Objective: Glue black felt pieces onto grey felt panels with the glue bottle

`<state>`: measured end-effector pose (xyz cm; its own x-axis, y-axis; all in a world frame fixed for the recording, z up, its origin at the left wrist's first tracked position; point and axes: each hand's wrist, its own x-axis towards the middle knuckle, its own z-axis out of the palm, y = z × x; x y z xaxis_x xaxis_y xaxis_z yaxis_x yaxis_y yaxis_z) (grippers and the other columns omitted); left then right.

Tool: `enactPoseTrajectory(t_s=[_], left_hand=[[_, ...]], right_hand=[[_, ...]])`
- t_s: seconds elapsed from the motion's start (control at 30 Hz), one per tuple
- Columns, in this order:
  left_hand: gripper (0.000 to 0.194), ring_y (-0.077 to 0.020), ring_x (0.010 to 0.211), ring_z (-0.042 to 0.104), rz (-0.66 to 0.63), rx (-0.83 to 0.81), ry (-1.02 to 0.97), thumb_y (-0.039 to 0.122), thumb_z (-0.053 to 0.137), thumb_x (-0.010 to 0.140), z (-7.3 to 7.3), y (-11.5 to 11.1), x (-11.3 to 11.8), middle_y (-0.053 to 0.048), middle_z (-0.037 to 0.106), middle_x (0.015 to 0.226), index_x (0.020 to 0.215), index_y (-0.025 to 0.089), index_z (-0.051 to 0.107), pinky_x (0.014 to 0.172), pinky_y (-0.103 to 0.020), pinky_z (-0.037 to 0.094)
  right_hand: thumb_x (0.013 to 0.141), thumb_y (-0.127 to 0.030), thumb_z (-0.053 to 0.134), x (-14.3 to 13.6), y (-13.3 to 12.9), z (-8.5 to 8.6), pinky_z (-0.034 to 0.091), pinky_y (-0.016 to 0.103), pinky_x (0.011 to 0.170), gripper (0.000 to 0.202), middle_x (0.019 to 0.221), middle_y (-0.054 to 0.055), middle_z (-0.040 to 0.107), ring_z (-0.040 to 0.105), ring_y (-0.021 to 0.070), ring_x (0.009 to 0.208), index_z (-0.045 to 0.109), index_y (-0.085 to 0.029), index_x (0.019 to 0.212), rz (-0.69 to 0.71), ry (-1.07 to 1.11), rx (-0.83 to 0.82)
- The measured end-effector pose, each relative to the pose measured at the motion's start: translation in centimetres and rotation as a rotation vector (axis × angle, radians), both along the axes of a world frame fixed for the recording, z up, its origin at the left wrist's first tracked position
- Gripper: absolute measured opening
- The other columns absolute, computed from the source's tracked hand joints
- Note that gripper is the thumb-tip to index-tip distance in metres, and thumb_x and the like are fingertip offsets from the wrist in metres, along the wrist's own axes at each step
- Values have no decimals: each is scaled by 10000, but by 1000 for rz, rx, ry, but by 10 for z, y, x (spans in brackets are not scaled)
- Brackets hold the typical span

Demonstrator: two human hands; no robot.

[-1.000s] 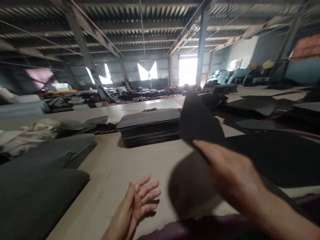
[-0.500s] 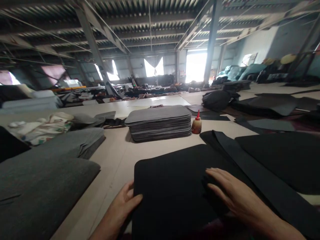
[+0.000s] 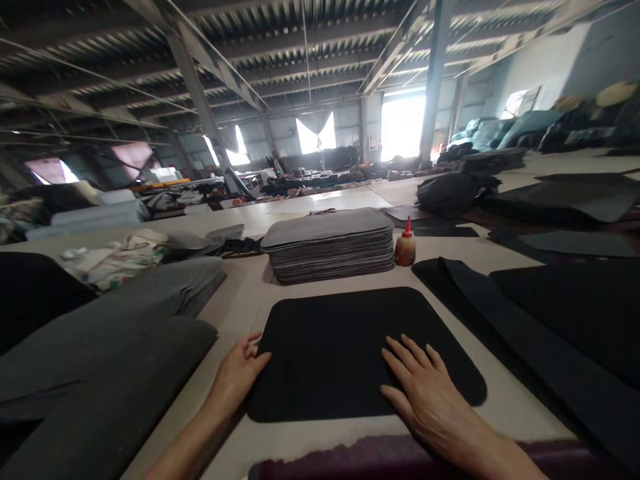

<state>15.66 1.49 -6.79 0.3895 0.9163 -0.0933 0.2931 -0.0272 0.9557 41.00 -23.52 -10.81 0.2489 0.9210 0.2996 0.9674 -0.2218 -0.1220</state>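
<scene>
Pale table in roofed workshop, both hands flat, open, on black mat

Counts on the table
One black mat, one stack of grey mats (sheets too many to count), one red-capped bottle, two hands.

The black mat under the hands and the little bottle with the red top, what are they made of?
The black mat looks like foam or felt sheet: matte, no shine, thin with rounded corners, lying flat under the right hand and touched at its edge by the left hand. Which of the two is unclear. The bottle seems to be plastic: a smooth, yellowish body with a red pointed cap.
</scene>
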Motion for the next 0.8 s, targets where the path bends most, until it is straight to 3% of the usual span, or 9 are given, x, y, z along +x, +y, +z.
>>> enactPoseTrajectory(t_s=[0.2,0.37,0.5,0.6,0.67,0.73,0.8], left_hand=[[696,-211,607,608,-19,111,68,441,773,595,-4,-3,-7,18,596,670,1181,129,566,535,-281,453],[664,-201,599,570,-25,278,192,502,733,640,-9,0,-10,25,561,674,1191,154,602,537,-277,413],[796,-236,636,584,-9,438,382,665,635,669,-24,14,-18,-4,567,730,1264,141,561,601,-335,461],[850,-318,832,633,3,563,457,733,564,692,-31,19,-25,-121,610,989,1271,111,552,796,-459,530],[818,-398,1113,572,-4,725,470,728,529,756,-31,14,-28,-205,539,1232,1288,107,546,1016,-562,453],[735,-417,1273,473,-61,859,431,689,519,823,-30,-1,-26,-198,485,1361,1339,165,525,1120,-623,346],[626,-398,1310,466,-162,885,341,636,569,847,-30,-23,-17,-127,512,1409,1364,285,533,1138,-626,341]], right_hand=[[978,-445,539,7,-3,-2,301,669,1133,506,1550,65,382,324,367,1434,536,-241,1441,35,39,-23],[988,-420,535,10,-6,13,261,655,1156,502,1562,57,367,290,350,1451,513,-244,1457,63,117,-75],[984,-414,565,10,-8,24,242,639,1169,492,1549,77,393,306,341,1445,521,-255,1447,74,200,-72],[981,-424,580,11,-10,28,220,627,1182,498,1548,79,398,296,327,1452,515,-270,1449,79,264,-66],[975,-411,588,12,-13,31,194,620,1195,502,1548,77,400,286,319,1457,512,-270,1451,86,311,-72],[962,-378,606,16,-18,38,191,593,1210,516,1553,67,395,275,305,1464,504,-270,1457,117,381,-98],[954,-342,613,23,-22,50,220,530,1224,530,1559,60,385,263,275,1473,494,-263,1464,160,454,-107]])
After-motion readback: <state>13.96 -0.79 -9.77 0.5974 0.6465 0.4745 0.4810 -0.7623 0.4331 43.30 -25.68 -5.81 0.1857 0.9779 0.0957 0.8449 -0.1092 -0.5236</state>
